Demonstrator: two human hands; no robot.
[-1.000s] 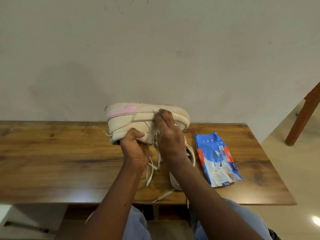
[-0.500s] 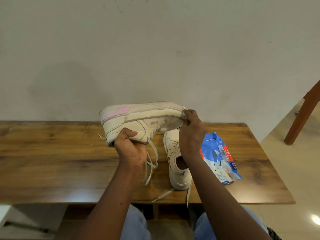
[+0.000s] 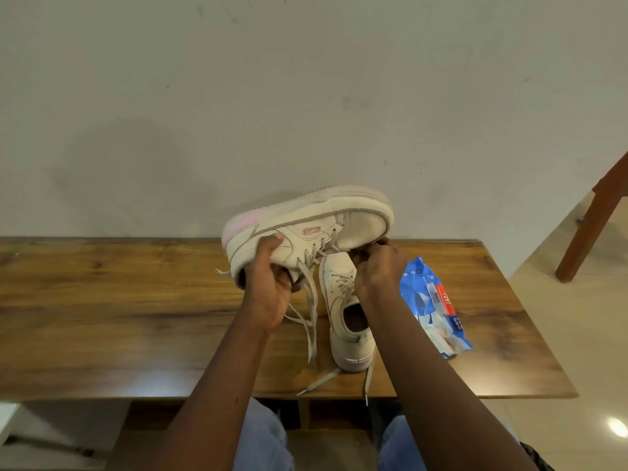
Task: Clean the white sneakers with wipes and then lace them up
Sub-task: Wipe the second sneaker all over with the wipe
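Note:
My left hand [image 3: 268, 287] grips a white sneaker [image 3: 339, 219] with a pink heel patch by its collar. It holds the shoe tilted above the table, sole up and toe to the right. My right hand [image 3: 377, 270] is curled under the toe and pinches a small pale piece there, apparently a wipe, mostly hidden. Loose laces [image 3: 311, 317] hang from the held shoe. The second white sneaker [image 3: 350, 348] stands on the table below, toe away from me, with its laces trailing over the front edge.
A blue pack of wipes [image 3: 431, 304] lies on the wooden table [image 3: 119, 317] to the right of the shoes. The wall stands right behind the table. A wooden chair leg [image 3: 594, 215] stands on the floor at far right.
The held sneaker has turned and tilted, its toe rising to the right. My right hand slid from the side of the sole to under the toe, uncovering the second sneaker.

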